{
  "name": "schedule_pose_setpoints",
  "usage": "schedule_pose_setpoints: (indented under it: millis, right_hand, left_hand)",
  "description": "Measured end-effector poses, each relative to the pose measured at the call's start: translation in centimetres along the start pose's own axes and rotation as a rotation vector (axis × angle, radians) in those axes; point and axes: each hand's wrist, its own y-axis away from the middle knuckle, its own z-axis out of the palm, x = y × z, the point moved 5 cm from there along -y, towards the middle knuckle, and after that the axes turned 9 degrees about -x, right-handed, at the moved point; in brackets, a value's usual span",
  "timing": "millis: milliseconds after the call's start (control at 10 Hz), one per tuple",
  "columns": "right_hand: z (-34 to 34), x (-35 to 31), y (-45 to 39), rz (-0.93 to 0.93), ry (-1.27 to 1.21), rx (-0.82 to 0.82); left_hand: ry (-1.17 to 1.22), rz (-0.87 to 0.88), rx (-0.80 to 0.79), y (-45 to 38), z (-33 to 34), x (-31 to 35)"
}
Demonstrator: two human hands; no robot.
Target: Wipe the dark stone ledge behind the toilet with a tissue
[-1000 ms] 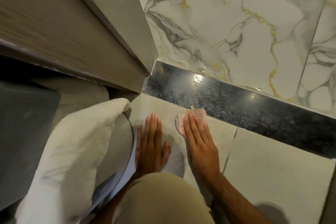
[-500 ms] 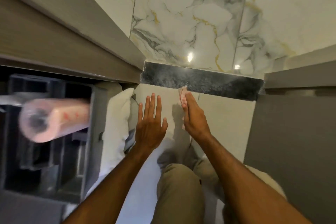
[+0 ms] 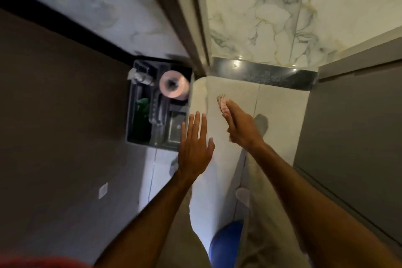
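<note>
The dark speckled stone ledge (image 3: 265, 75) runs along the foot of the marble wall, between a door frame and a grey panel. My right hand (image 3: 240, 125) hovers over the pale floor tiles well short of the ledge, its fingers closed on a crumpled pinkish tissue (image 3: 222, 103) that pokes out beyond the fingertips. My left hand (image 3: 195, 148) is flat with fingers spread and holds nothing, raised above the floor beside a white towel (image 3: 199, 95). Both bare forearms reach in from below.
A dark recessed box (image 3: 156, 104) at the left holds a pink toilet paper roll (image 3: 174, 85) and some green and white items. A grey panel (image 3: 352, 137) stands at the right, a dark wall at the left. My beige trousers and a blue object (image 3: 226, 241) are below.
The view has pulled far back and up from the ledge. My right hand has lifted off the ledge edge with the tissue and drawn back; the left hand has come off the floor.
</note>
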Motion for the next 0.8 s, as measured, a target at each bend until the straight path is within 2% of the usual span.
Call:
schedule_pose_setpoints:
  millis: [100,200,300,400,600,700,800]
  right_hand:
    - [6.3,-1.7,-0.4,0.009,0.023,-0.069]
    - [14.3,-4.1,-2.3,-0.002,-0.046,-0.045]
    - [18.1,-5.1,-4.7,-0.009,-0.071,-0.051]
    - [23.6,-4.1,-10.7,0.048,-0.026,-0.040]
    - [28.8,0.1,-16.6,0.165,0.200,0.096]
    - [30.0,1.4,-18.0,0.107,0.299,0.105]
    - [32.4,3.0,-19.0,0.114,0.489,0.019]
  left_hand:
    - [0.012,-0.068,0.088,2.6,0.0,-6.2]
    - [0.025,-0.179,0.176,2.9,-0.8,-14.6]
    - [0.047,-0.180,0.210,0.5,-1.6,-18.2]
    - [-0.013,-0.076,0.250,-5.0,-0.6,-21.5]
    - [-0.078,0.073,0.248,-11.9,2.6,-22.2]
    - [-0.099,0.078,0.264,-13.1,4.5,-22.6]
    - [-0.128,0.057,0.329,-14.1,5.9,-23.6]
